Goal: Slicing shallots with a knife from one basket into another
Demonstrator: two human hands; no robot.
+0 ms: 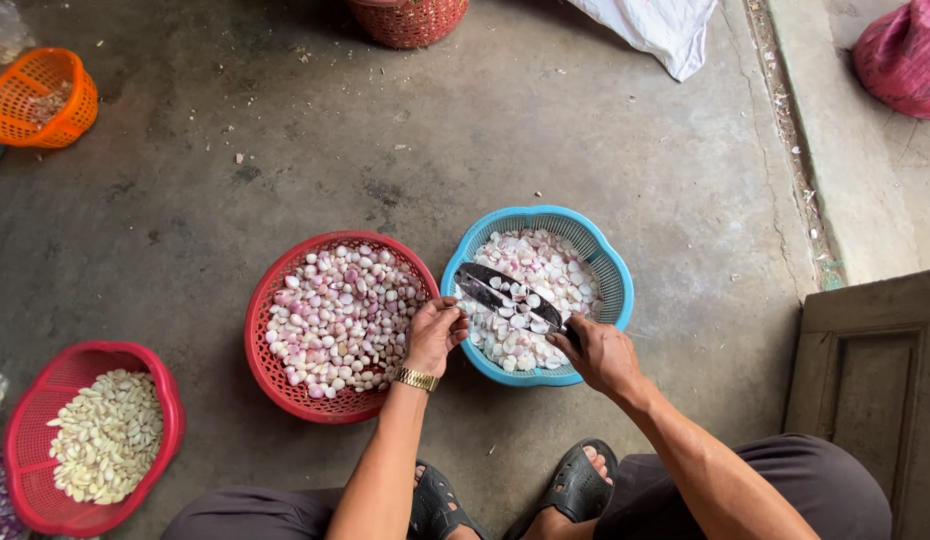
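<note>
While a grey concrete floor (545, 130) is spread beneath everything, a red basket (268, 368) of pinkish peeled shallots (335, 315) and a blue basket (613, 268) of pale cut pieces (545, 265) are set touching, side by side. A dark knife (505, 295) is held over the blue basket, its handle clenched in the right hand (600, 355), the blade slanting up-left. The left hand (433, 335) is curled at the rims' meeting point; whether something is pinched in its fingers cannot be told.
</note>
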